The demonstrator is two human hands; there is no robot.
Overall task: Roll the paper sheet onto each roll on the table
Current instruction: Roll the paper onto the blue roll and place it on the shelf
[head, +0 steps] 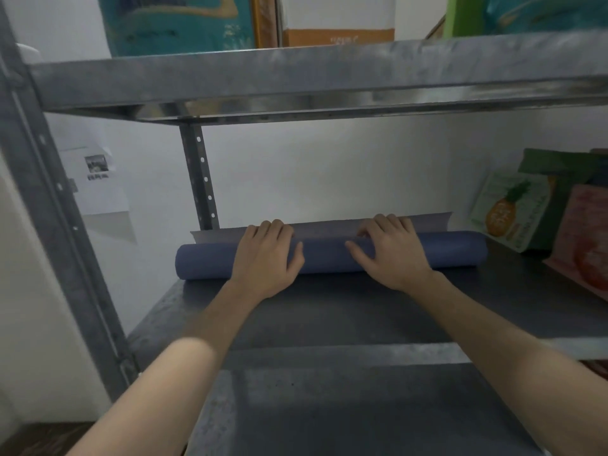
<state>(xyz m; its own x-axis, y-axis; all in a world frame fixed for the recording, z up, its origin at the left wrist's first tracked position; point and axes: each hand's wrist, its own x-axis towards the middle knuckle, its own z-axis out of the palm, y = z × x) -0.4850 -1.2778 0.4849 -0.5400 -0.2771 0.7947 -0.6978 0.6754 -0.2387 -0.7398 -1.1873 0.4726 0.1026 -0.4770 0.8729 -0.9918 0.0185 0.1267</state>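
Grey metal shelving (316,70) across the whole frame: upper shelf edge along the top third, perforated uprights at left, dark lower shelf surface (329,317) through the middle and bottom. White wall (329,172) behind, at centre. Blurred boxes and packets on the top shelf, along the upper edge of the frame. Colourful packets (513,212), one with a pineapple print, at the right edge of the lower shelf, near the roll's right end but apart from it. Printed paper slip (98,182) on the wall at left, beyond the front upright. Blue roll (329,255) lying crosswise at mid-frame, toward the back of the lower shelf, close to the wall. Behind it, a narrow strip of loose paper sheet (332,227), paler and greyish, flat on the shelf and curling up slightly at its right corner. Left hand (266,258) pressed on top of the roll left of centre, fingers draped over the far side, thumb on the near side; right hand (388,251) likewise right of centre, fingers curved over the top onto the sheet's edge, thumb stretched along the roll toward centre. Neither hand clenched: palms resting, a light cupping hold on the roll. Step in hand, seemingly: winding almost done, only that last strip left to take up. Next move probably calling for an even forward push from both palms, keeping the ends aligned so the tail wraps square, with little room left before the wall. No second roll in view.
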